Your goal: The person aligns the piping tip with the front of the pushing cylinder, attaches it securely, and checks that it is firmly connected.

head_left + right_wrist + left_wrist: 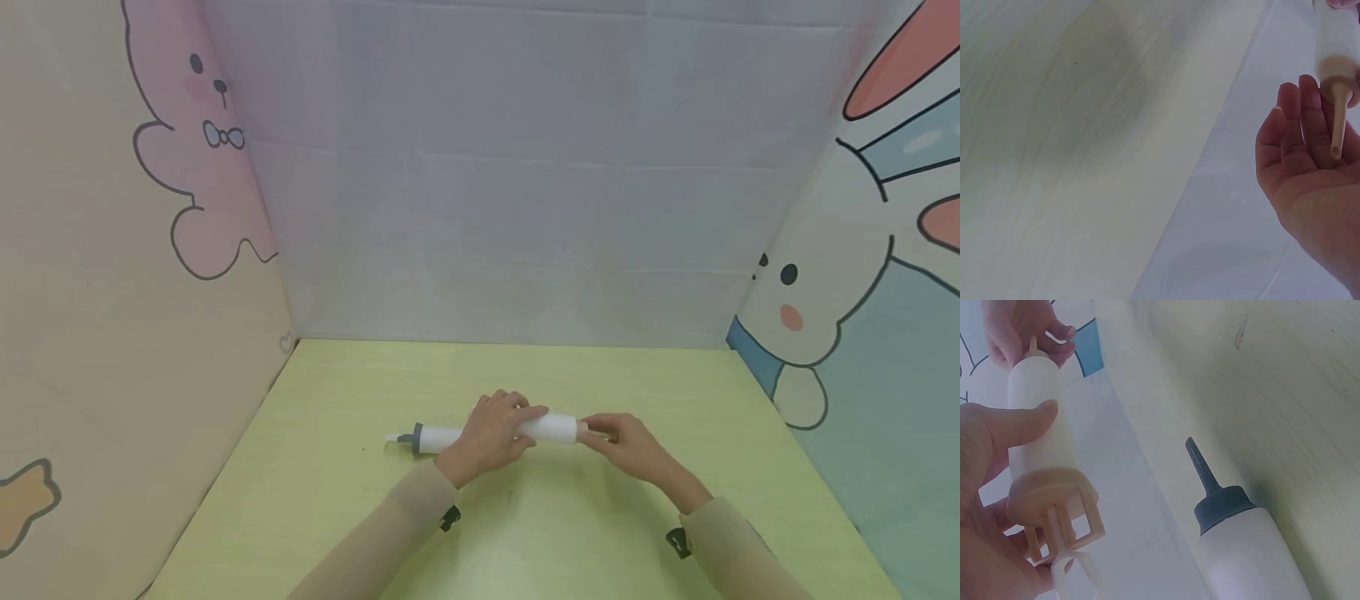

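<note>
My left hand (491,429) grips a white syringe (555,428) with a beige nozzle, its thumb lying across the barrel in the left wrist view. A beige collar (1054,494) with loop grips and a pale plunger handle (1075,572) form its near end there. By the nozzle (1340,119), my right hand (626,446) has its fingers nearly straight, palm facing the tip; the right wrist view shows fingertips close to the nozzle base, contact unclear. A second white syringe (438,439), dark grey at its collar and nozzle, lies on the table, partly hidden behind my left hand.
The pale green-yellow table (360,533) is bounded by a white sheet (480,208) at the back. Cartoon-printed side panels stand at left (112,333) and right (892,400). A small scuff mark (1241,332) shows on the tabletop.
</note>
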A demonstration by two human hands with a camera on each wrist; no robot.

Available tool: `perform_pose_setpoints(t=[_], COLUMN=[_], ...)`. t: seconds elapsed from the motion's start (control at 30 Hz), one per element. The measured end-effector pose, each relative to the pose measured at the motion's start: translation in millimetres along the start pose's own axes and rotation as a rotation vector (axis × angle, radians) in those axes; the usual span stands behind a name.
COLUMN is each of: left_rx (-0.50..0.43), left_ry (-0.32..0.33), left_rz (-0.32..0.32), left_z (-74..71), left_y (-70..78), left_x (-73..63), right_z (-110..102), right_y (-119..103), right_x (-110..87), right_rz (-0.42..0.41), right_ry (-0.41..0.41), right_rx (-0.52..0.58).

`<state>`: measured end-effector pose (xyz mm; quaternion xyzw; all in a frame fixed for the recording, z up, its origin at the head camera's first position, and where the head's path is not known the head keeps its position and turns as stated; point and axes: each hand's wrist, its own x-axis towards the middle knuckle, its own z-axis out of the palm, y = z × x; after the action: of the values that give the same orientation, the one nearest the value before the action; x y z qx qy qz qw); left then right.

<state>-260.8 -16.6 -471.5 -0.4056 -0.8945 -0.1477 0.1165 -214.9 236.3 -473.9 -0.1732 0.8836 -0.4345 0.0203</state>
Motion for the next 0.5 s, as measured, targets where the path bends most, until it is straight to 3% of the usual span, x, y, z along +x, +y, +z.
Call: perform_pose_setpoints(t=[0.33,0.5], left_rx=[-0.006,-0.006], left_ry=[-0.022,-0.027], left_rz=[-0.014,-0.022], left_z=[-1.0,-3.5], left_y=[-0.3,0.2], left_x=[-0.1,-1.1], right_z=[-0.7,-0.8], right_y=[1.9,1.4], right_x=[2.1,3.9], right_rz=[0.06,0.048], right_ry=[-0.023,-0.028], right_rx=[-0.024,-0.038])
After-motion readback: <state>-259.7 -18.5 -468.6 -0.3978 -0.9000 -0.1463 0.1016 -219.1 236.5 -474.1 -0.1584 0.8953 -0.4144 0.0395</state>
